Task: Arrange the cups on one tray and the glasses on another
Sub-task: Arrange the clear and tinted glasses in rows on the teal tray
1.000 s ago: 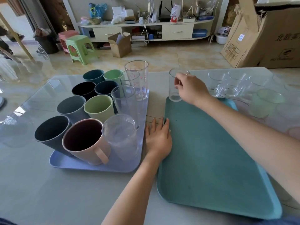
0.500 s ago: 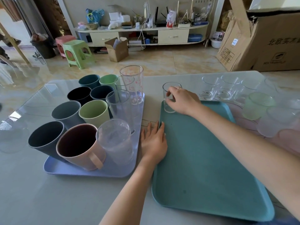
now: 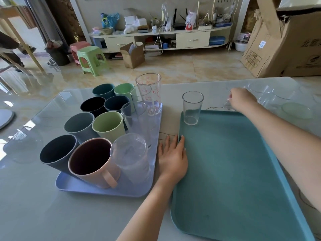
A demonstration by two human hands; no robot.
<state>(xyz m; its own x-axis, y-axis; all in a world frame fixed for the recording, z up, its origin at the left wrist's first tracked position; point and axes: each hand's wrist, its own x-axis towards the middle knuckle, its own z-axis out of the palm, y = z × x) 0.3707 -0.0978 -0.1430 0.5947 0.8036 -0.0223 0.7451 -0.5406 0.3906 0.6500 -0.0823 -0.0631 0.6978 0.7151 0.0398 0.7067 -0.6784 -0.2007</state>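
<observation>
A lilac tray (image 3: 104, 190) on the left holds several coloured cups, a pink mug (image 3: 90, 162) and clear tumblers (image 3: 149, 94). The teal tray (image 3: 225, 171) on the right carries one clear glass (image 3: 192, 110), upright in its far-left corner. My left hand (image 3: 172, 157) lies flat on the table between the trays, its fingertips at the teal tray's edge. Just beyond the teal tray's far edge, my right hand (image 3: 243, 100) has its fingers curled around a small clear glass (image 3: 227, 104). More clear glasses (image 3: 260, 91) and a pale green cup (image 3: 297, 110) stand on the table beyond it.
The table (image 3: 52, 214) has a glossy glass top. A round grey object (image 3: 5, 117) sits at its left edge. On the floor beyond are a large cardboard box (image 3: 286, 46), plastic stools (image 3: 90, 60) and a low shelf unit (image 3: 161, 35).
My right hand has let go of the clear glass, which now stands on the teal tray's far-left corner. The hand moved right and closed around a small glass. My left hand stayed put.
</observation>
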